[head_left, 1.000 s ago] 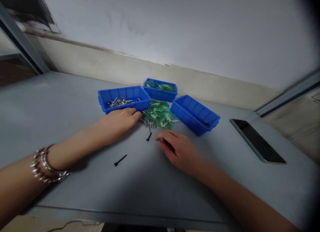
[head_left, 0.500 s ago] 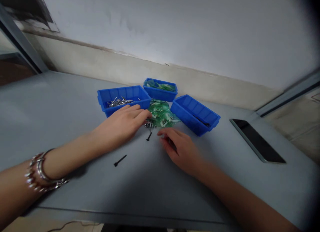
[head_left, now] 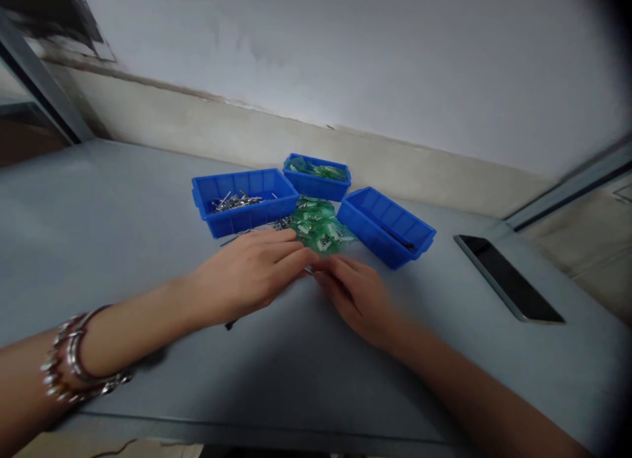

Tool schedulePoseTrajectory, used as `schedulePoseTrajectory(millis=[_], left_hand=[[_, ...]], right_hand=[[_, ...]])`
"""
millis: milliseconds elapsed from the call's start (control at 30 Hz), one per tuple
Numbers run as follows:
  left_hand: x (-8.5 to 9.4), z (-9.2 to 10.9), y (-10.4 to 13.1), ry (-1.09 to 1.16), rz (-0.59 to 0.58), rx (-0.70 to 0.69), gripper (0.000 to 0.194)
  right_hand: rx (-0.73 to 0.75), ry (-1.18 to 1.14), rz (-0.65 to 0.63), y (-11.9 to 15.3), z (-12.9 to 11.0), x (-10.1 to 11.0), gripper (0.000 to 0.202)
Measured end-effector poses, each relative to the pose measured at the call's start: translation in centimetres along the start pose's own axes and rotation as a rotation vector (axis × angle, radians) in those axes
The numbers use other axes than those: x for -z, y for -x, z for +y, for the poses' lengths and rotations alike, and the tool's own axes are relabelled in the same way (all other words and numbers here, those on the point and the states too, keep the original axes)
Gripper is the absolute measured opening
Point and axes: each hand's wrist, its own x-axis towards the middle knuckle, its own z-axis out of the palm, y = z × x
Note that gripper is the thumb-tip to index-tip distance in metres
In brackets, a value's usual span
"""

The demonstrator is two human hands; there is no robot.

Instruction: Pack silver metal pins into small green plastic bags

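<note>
Table (head_left: 306,385) bears L bin (head_left: 247,214), R bin (head_left: 390,237), rear bin (head_left: 316,184). L hand (head_left: 251,270) & R hand (head_left: 360,297) meet at fingertips; can't tell which pinches. Green bags (head_left: 318,228) lie btwn bins, nr hands. Metal pc (head_left: 309,270) shows btwn fingertips.

Dark-screened phone (head_left: 509,278) flat on right side of grey table (head_left: 123,201). Pale wall (head_left: 345,56) behind. Cable (head_left: 116,451) below, lower left.
</note>
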Motion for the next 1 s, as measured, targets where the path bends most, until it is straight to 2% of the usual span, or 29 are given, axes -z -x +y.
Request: schedulePoseTrajectory(millis=[233, 500, 633, 867, 1000], left_hand=[[0.00, 0.06, -0.02, 0.014, 0.056, -0.066, 0.025], [-0.05, 0.09, -0.01, 0.020, 0.060, -0.101, 0.023], [-0.25, 0.00, 0.07, -0.004, 0.030, -0.046, 0.025], [-0.01, -0.04, -0.12, -0.037, -0.104, 0.069, 0.027], [-0.06, -0.02, -0.17, -0.078, -0.105, 0.097, 0.032]], right_hand=[[0.035, 0.001, -0.002, 0.01, 0.03, -0.25, 0.028], [0.059, -0.005, 0.004, -0.04, 0.04, -0.32, 0.024], [0.066, -0.004, 0.038, -0.08, -0.01, -0.23, 0.020], [0.002, 0.082, 0.091, 0.17, 0.05, -0.15, 0.015], [-0.014, 0.118, 0.129, 0.21, 0.14, -0.15, 0.015]])
